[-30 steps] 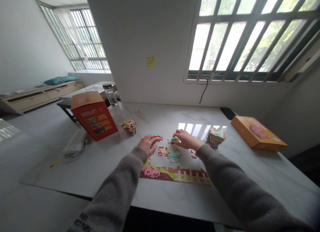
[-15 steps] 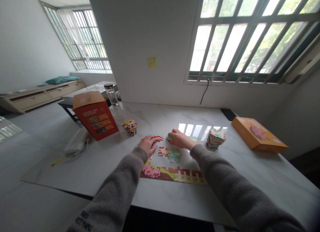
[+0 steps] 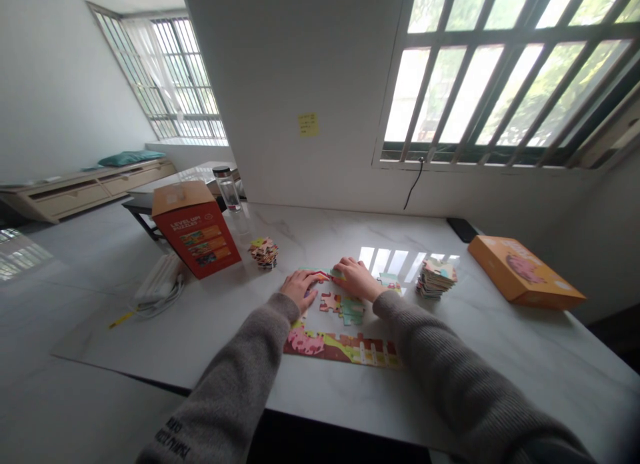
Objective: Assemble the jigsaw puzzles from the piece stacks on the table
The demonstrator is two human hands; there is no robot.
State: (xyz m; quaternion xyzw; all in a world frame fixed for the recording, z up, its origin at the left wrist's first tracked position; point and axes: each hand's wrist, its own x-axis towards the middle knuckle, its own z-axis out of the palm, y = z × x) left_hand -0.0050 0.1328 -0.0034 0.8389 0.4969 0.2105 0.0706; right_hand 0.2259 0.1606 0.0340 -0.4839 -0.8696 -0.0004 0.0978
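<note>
My left hand (image 3: pixel 300 289) rests with its fingers spread over the upper left corner of a partly joined jigsaw puzzle (image 3: pixel 345 353), partly covering a red and white section (image 3: pixel 320 275). Close to its right, my right hand (image 3: pixel 356 279) has its fingers closed on a pale green puzzle piece (image 3: pixel 336 274), mostly hidden beneath them. The piece meets the edge of that section or lies just beside it; I cannot tell whether they interlock. Below both hands lies a small joined cluster (image 3: pixel 351 311), pink and green. Another loose piece (image 3: pixel 389 281) lies right of my right hand.
Stacks of puzzle pieces stand left (image 3: pixel 264 253) and right (image 3: pixel 437 279) of the hands. A red puzzle box (image 3: pixel 200 241), a glass bottle (image 3: pixel 229 192) and a white power strip (image 3: pixel 159 281) are at left. An orange box (image 3: pixel 525 271) and a black phone (image 3: pixel 461 229) are at right.
My right hand has shifted left with the puzzle piece, up against the section by my left hand. The loose piece behind it shows more. My left hand stays nearly in place.
</note>
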